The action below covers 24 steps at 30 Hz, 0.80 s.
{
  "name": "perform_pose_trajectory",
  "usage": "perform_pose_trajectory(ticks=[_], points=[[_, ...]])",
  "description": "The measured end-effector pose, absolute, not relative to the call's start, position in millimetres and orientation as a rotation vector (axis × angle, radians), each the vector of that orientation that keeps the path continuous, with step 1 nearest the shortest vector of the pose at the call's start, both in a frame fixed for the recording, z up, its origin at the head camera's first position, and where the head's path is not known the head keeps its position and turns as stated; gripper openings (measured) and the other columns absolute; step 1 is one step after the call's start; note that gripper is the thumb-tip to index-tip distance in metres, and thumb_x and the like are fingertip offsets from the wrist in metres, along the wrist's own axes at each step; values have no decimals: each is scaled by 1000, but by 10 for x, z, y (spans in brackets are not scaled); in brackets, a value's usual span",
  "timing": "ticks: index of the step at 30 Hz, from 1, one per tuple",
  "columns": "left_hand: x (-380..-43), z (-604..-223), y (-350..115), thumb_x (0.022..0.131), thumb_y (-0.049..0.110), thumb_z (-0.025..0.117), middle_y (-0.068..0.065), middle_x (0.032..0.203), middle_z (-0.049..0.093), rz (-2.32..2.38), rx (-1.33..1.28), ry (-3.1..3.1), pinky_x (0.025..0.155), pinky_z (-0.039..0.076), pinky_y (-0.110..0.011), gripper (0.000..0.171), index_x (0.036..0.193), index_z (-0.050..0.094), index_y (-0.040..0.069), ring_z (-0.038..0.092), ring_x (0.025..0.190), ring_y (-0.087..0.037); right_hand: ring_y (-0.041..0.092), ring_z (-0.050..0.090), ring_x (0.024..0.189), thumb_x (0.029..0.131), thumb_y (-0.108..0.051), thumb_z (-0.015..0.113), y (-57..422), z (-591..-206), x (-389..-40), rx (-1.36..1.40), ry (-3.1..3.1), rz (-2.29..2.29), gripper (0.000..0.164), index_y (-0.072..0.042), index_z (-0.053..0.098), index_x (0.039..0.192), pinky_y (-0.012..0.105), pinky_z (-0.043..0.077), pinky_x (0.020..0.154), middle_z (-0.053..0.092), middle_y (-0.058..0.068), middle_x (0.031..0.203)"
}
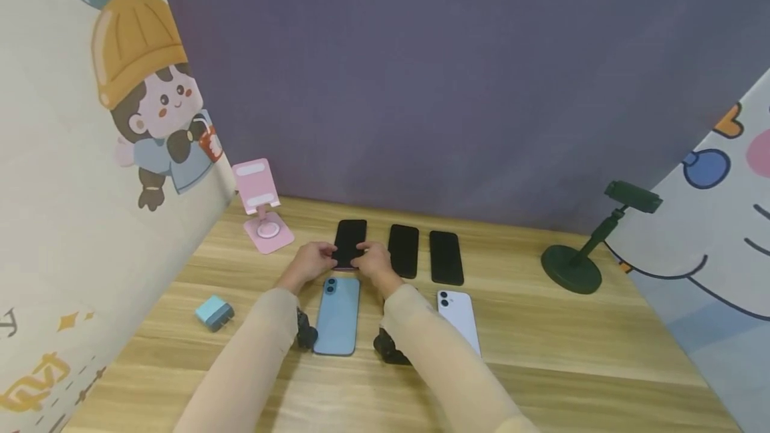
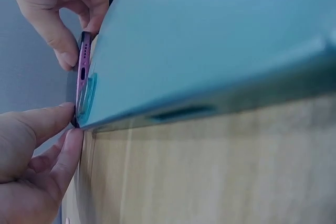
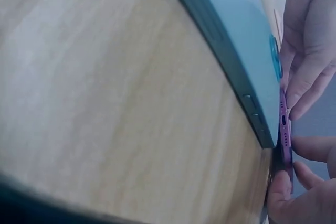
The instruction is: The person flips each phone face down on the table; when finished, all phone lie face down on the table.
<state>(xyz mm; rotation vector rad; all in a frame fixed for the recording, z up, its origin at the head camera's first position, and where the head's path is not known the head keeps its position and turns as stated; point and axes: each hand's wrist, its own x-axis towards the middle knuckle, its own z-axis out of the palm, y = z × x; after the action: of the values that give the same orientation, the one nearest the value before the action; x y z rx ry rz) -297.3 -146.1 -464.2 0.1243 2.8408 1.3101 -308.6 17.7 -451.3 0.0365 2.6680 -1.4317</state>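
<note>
A black-screened phone with a pink-purple frame lies screen up in the back row. My left hand pinches its left edge between thumb and fingers. On the opposite edge, my right hand pinches it the same way. The phone's bottom end, with its charging port, faces me in both wrist views. Just nearer to me, a blue phone lies back up between my forearms, its camera lenses at the far left corner. It fills much of the left wrist view.
Two more dark-screened phones lie to the right. A white phone is partly hidden by my right sleeve. A pink stand stands back left, a blue charger plug front left, a dark green stand far right.
</note>
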Motion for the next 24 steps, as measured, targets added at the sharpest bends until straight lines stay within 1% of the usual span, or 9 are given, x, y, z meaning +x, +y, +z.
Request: perform_pose_trajectory(ticks=[3, 4, 9, 13, 16, 20, 24], points=[[-2977, -4631, -1437, 87, 3, 69, -22, 107, 66, 1306, 112, 2838, 91, 49, -45, 32, 118, 65, -7, 61, 101, -34, 27, 60, 103, 81, -2, 75, 209, -4523, -3086, 48, 2608, -1537, 37, -5, 69, 117, 35, 53, 79, 64, 16, 119], [-2979, -4627, -1427, 87, 3, 69, -22, 107, 66, 1307, 103, 2837, 91, 49, -45, 32, 118, 65, -7, 61, 102, -34, 26, 60, 103, 81, -3, 75, 218, -4522, -3090, 48, 2598, -1558, 36, -6, 69, 117, 33, 53, 79, 64, 16, 120], [-2988, -4616, -1398, 90, 7, 67, -23, 111, 65, 1292, 110, 2841, 93, 47, -46, 32, 119, 64, -8, 60, 106, -36, 27, 59, 109, 85, -4, 70, 235, -4477, -3111, 28, 2556, -1642, 33, -7, 69, 118, 34, 53, 83, 65, 15, 118], [-2981, -4608, -1375, 92, 10, 66, -24, 115, 64, 1307, 135, 2830, 94, 47, -46, 33, 120, 64, -7, 60, 109, -36, 28, 60, 108, 88, -5, 69, 249, -4421, -3103, 30, 2535, -1680, 34, -9, 68, 121, 36, 54, 82, 64, 13, 118], [-2973, -4589, -1352, 92, 12, 66, -23, 116, 65, 1333, 146, 2818, 92, 49, -44, 33, 121, 64, -5, 61, 107, -34, 26, 64, 99, 87, -6, 69, 256, -4384, -3100, 50, 2504, -1731, 33, -8, 68, 120, 36, 55, 77, 67, 12, 112], [-2973, -4580, -1302, 92, 12, 66, -19, 117, 66, 1435, 151, 2766, 85, 53, -38, 34, 122, 65, -2, 64, 104, -31, 20, 68, 81, 86, -7, 70, 261, -4367, -3114, 56, 2457, -1802, 31, -3, 67, 117, 34, 56, 73, 71, 10, 100], [-2965, -4566, -1245, 92, 10, 67, -18, 117, 65, 1587, 132, 2702, 76, 55, -32, 33, 123, 65, -2, 65, 101, -29, 16, 68, 73, 87, -8, 71, 263, -4360, -3117, 26, 2434, -1829, 34, 0, 65, 119, 36, 57, 74, 72, 11, 96]])
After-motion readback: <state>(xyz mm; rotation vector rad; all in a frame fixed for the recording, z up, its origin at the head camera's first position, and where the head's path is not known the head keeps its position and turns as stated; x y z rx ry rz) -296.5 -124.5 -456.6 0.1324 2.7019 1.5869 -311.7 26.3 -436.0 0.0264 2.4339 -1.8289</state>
